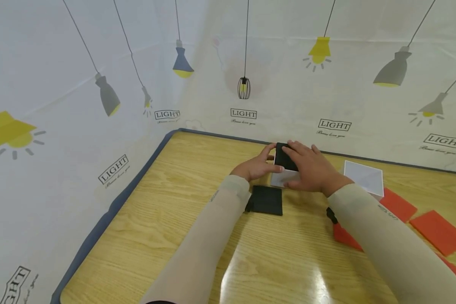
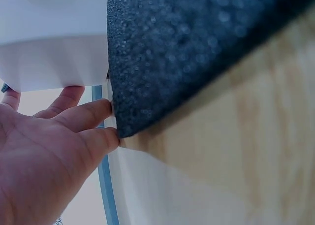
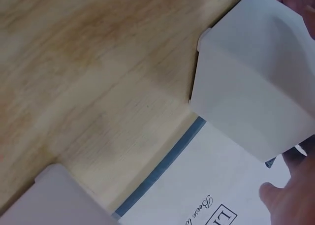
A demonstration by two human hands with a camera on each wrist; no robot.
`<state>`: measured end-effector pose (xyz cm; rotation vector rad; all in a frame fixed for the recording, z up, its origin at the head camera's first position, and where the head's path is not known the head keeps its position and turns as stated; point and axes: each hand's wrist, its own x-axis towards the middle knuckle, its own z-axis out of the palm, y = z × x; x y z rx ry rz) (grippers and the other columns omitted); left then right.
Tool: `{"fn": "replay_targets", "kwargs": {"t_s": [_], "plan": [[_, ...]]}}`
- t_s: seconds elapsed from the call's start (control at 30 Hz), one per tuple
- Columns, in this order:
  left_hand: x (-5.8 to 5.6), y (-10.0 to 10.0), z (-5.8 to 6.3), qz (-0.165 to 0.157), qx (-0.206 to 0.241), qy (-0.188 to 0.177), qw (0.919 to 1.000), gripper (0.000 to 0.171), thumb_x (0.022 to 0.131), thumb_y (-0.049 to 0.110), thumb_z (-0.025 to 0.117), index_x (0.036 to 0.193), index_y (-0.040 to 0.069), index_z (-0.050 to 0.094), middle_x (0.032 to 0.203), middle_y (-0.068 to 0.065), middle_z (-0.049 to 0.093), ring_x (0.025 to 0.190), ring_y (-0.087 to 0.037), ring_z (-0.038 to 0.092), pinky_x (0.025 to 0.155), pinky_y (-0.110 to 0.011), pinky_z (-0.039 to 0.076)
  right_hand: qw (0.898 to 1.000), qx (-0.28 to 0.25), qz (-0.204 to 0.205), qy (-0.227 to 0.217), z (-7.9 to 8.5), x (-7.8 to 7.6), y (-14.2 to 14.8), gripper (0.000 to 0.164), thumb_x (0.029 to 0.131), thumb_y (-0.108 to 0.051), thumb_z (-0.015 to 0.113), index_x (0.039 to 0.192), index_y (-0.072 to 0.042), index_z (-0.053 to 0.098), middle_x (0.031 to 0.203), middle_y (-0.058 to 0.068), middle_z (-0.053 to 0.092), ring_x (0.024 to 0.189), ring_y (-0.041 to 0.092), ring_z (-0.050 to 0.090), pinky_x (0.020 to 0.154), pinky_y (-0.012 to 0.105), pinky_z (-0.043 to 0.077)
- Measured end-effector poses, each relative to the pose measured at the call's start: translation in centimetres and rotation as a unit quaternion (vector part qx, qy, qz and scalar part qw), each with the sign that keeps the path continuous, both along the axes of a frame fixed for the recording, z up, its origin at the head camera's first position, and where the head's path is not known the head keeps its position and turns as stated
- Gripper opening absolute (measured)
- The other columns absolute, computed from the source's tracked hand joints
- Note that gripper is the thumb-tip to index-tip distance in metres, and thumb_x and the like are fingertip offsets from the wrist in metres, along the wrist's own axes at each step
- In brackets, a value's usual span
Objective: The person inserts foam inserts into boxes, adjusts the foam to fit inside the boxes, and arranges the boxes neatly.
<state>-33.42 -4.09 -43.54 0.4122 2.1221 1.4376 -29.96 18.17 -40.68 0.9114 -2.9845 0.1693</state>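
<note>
A white box [image 1: 282, 179] stands near the back of the table, with a black foam square [image 1: 283, 159] on its top. My left hand [image 1: 256, 167] holds the box's left end, thumb at the near edge and fingers reaching round the far side. Over the right part is my right hand [image 1: 312, 169], some fingers on the black square and the thumb low on the near face. Its grip spans the box [image 3: 256, 82] in the right wrist view. Just in front lies another black foam square [image 1: 267, 201], large in the left wrist view.
Another white box [image 1: 364, 177] stands right of my right hand. Several red squares [image 1: 441, 232] lie on the wooden table [image 1: 167, 211] beside and under the right forearm. A wall sheet printed with lamps [image 1: 213, 105] rises behind the table's dark edge.
</note>
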Motion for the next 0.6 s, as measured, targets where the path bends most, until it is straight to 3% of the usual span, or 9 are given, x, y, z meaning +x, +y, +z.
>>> {"fn": "replay_targets", "kwargs": {"t_s": [0.23, 0.6], "plan": [[-0.06, 0.12, -0.05, -0.003, -0.001, -0.002, 1.0, 0.096, 0.099, 0.038, 0.07, 0.17, 0.039, 0.005, 0.173, -0.011, 0.025, 0.158, -0.034, 0.03, 0.125, -0.054, 0.029, 1.0, -0.015, -0.007, -0.013, -0.04, -0.28, 0.12, 0.105, 0.084, -0.051, 0.084, 0.165, -0.008, 0.033, 0.17, 0.021, 0.029, 0.156, 0.043, 0.029, 0.123, 0.07, 0.02], [-0.04, -0.04, -0.11, -0.003, -0.001, 0.0, 1.0, 0.095, 0.099, 0.038, 0.071, 0.17, 0.039, 0.007, 0.174, -0.011, 0.025, 0.158, -0.034, 0.03, 0.125, -0.055, 0.029, 1.0, -0.008, 0.004, 0.004, -0.59, -0.31, 0.18, 0.101, 0.084, -0.053, 0.082, 0.164, -0.011, 0.037, 0.169, 0.018, 0.034, 0.151, 0.044, 0.037, 0.121, 0.065, 0.03]]}}
